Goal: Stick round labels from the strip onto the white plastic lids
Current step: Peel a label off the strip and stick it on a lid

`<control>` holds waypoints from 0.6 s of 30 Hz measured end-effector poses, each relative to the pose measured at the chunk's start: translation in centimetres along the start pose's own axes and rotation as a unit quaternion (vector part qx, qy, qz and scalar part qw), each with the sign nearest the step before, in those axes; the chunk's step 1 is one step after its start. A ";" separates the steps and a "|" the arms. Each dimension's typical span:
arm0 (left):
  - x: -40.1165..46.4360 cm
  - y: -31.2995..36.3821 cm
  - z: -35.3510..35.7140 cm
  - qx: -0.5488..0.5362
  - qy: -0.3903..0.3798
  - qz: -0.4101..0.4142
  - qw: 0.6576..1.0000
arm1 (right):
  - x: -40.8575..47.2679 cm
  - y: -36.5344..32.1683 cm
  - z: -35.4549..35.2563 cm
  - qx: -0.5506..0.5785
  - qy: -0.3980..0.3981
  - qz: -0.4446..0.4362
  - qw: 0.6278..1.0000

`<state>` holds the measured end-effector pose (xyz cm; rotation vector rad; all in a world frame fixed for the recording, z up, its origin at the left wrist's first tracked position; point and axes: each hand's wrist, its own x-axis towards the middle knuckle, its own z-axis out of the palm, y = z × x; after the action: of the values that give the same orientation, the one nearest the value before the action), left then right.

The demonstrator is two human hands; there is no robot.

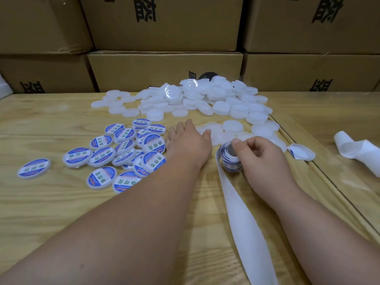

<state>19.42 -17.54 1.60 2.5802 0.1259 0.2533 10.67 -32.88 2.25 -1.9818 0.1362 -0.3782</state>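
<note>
Lids [232,126]: left hand [190,144] is reaching open for one; right hand [260,155] is gripping the label roll [230,159], best kept steady.

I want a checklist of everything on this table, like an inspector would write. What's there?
Surface: wooden table, bare at the near left.
Job's things: plain lids heaped at the back; labelled lids piled left; label roll; backing strip trailing toward the camera.
Clutter: loose backing at right.
Grips: left hand flat, reaching toward the lids; right hand holding the roll.
Cables: nothing seen.
Surroundings: stacked boxes behind.
</note>
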 end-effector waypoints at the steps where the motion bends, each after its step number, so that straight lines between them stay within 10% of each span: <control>1: 0.2 0.0 0.1 0.024 -0.009 -0.007 1.000 | 0.0 0.0 0.1 -0.005 -0.003 0.000 1.000; 6: 0.3 0.0 0.1 0.055 0.000 -0.018 0.998 | 0.3 0.2 0.2 -0.046 0.005 0.015 0.999; 14: -1.0 -0.7 -1.1 -0.179 0.035 -0.016 0.983 | -0.8 -1.1 -0.7 0.030 0.136 -0.072 0.988; 18: -1.7 -0.7 -1.6 -0.300 0.070 -0.033 0.951 | -2.6 -2.5 -0.6 0.003 0.055 -0.130 0.990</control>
<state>17.36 -16.33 2.34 1.9486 0.1578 0.3842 7.79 -31.68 4.18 -1.9775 -0.0548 -0.6571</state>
